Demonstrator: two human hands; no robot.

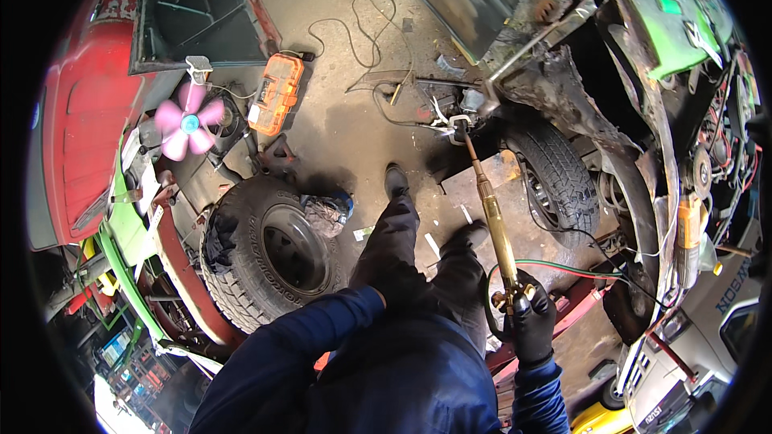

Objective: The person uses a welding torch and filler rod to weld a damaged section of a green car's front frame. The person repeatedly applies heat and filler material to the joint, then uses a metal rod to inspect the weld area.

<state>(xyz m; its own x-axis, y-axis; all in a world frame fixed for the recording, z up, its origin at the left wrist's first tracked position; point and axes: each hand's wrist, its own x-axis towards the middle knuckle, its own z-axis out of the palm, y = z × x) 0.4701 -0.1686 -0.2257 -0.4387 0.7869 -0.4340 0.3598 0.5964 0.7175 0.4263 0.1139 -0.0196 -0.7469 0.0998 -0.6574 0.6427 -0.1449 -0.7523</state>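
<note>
My right hand [533, 321], in a black glove, is closed round the valve end of a brass cutting torch [498, 229]. The torch points up and away, its narrow tip close to some small metal parts [460, 122] near the floor; no flame can be made out. A green and red hose pair [571, 266] lies close by the torch's valves. My left hand [384, 275] seems to rest on my left thigh, dark against the dark trousers, its fingers not distinguishable. A tyre on a wheel [559, 181] lies to the right of the torch.
At left stand a large tyre [241, 273], a pink-bladed fan [190, 124] and an orange toolbox [277, 94]. Loose cables [370, 40] cross the floor ahead. A rusty, partly green vehicle body [635, 112] borders the right. Behind it stands a white vehicle [683, 354]; a red panel [88, 112] is far left.
</note>
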